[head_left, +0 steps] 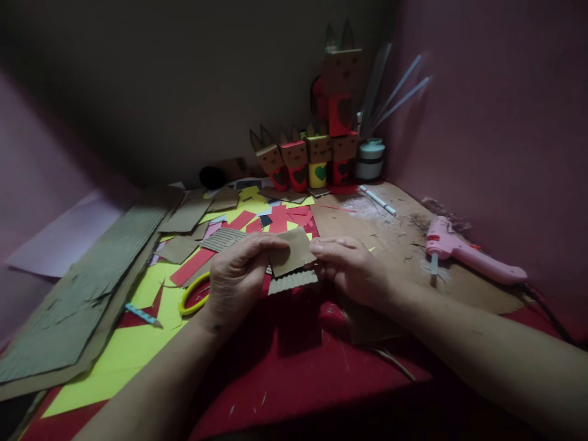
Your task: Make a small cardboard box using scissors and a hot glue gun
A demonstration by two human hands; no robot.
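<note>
Holding a small corrugated cardboard piece (294,260) just above the red table (298,367), the left hand (236,275) and right hand (353,269) pinch its opposite edges. The smooth brown facing appears lifted from the pale ribbed layer; peeling cleanly calls for a slow, even pull. A pink glue gun (468,251) lies well apart, rightward.

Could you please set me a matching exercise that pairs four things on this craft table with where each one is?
1 cardboard piece
2 glue gun
3 yellow ring
4 large cardboard sheet

A lying at the far left
B pinched between the left hand and the right hand
C lying to the right of the right hand
D right beside the left hand

Pairs: 1-B, 2-C, 3-D, 4-A
</note>
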